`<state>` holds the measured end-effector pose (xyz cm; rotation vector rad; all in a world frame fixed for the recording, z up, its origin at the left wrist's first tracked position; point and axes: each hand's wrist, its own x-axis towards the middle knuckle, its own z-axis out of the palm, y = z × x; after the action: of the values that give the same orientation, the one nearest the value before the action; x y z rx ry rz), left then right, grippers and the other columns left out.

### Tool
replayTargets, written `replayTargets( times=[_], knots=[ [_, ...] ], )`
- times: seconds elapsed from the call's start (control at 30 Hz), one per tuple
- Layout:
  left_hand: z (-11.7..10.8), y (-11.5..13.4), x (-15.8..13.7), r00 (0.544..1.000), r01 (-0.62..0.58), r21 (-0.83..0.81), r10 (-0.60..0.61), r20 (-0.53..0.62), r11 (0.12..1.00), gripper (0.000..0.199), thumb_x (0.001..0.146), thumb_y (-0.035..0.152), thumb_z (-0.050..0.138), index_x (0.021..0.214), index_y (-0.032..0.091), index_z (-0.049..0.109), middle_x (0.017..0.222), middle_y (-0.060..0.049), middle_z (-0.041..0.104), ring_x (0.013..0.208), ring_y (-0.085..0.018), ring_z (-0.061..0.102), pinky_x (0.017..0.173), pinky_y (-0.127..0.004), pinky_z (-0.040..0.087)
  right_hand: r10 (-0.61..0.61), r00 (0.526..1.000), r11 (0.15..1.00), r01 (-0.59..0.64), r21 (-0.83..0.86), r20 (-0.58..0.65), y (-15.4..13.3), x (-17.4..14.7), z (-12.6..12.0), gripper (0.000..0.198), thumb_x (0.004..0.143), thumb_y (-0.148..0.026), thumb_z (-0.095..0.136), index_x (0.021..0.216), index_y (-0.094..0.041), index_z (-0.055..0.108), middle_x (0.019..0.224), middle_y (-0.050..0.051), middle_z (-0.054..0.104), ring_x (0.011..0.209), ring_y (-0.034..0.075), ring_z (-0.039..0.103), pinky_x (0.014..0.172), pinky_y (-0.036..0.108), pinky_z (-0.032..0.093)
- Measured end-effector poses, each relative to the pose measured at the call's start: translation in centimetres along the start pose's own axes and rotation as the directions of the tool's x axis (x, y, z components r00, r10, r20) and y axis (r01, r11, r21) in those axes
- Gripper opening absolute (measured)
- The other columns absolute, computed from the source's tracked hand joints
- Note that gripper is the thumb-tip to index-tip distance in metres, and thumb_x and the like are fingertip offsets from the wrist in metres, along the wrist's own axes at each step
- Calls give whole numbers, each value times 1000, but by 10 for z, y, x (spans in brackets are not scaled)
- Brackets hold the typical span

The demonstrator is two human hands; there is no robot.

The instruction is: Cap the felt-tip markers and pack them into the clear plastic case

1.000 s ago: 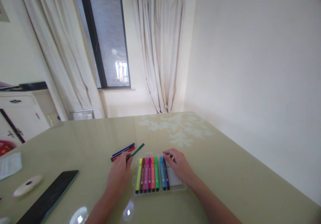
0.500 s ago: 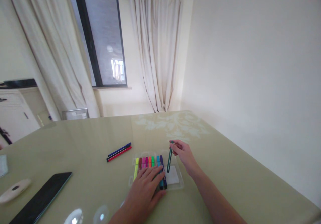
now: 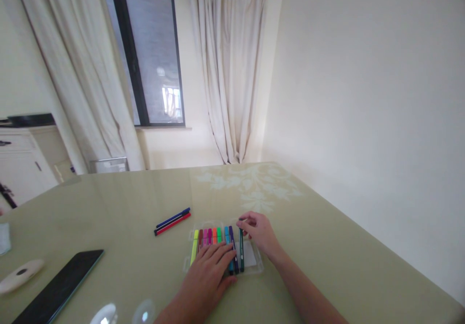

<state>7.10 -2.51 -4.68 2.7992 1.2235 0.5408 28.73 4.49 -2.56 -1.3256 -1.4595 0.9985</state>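
Observation:
A clear plastic case (image 3: 259,265) lies on the table with a row of coloured markers (image 3: 214,235) in it, yellow at the left through to purple. My left hand (image 3: 213,265) rests flat over the lower part of these markers, fingers stretched out. Between thumb and fingers, my right hand (image 3: 256,229) pinches the top end of a dark green marker (image 3: 241,254). That marker lies along the right side of the purple marker (image 3: 233,249), over the case. Whether it touches the case floor I cannot tell.
Left of the case, a blue marker (image 3: 174,217) and a red marker (image 3: 174,224) lie together on the table (image 3: 127,208). Nearer the left edge are a dark tablet-like slab (image 3: 61,285) and a white oval object (image 3: 22,275). A wall (image 3: 363,120) runs along the right.
My right hand has moved down and slightly left, bringing the dark green marker from above the case to beside the purple one. My left hand has hardly moved.

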Motion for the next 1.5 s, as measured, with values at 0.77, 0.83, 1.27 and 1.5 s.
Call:
replayTargets(
  times=[0.77, 0.83, 1.27, 1.5],
  knots=[
    [-22, -55, -12, 922, 292, 26, -274, -274, 956, 40, 106, 30, 35, 137, 25, 61, 133, -6, 69, 121, -23, 63, 106, -43, 50, -193, 975, 815, 223, -535, 111, -7, -11, 9, 23, 89, -18, 66, 108, -19, 78, 102, 8, 73, 94, 21, 65, 89, 30, 47],
    [-30, -81, -19, 838, 491, 110, -435, -329, 864, 45, 104, 21, 29, 137, 17, 60, 135, -12, 66, 124, -26, 59, 106, -47, 47, -201, 975, 822, 221, -525, 96, -9, -12, 9, 22, 88, -17, 67, 106, -19, 78, 99, 7, 74, 93, 20, 66, 90, 30, 47],
    [-47, -73, -13, 726, 634, -154, -652, -219, 758, 42, 104, 35, 27, 100, 20, 65, 93, -7, 69, 88, -24, 65, 81, -37, 50, -285, 955, 895, 297, -334, 85, -20, -19, 13, 19, 92, -31, 65, 102, -20, 78, 93, 7, 73, 84, 20, 65, 83, 33, 50],
    [-23, 4, 5, 887, 303, -568, -445, -127, 765, 41, 106, 44, 29, 108, 24, 64, 96, -6, 74, 88, -22, 69, 76, -31, 54, -192, 968, 947, 139, 290, 164, -32, -33, 38, 35, 90, -53, 67, 98, -20, 73, 85, 2, 72, 80, 18, 66, 75, 29, 51]
  ],
)
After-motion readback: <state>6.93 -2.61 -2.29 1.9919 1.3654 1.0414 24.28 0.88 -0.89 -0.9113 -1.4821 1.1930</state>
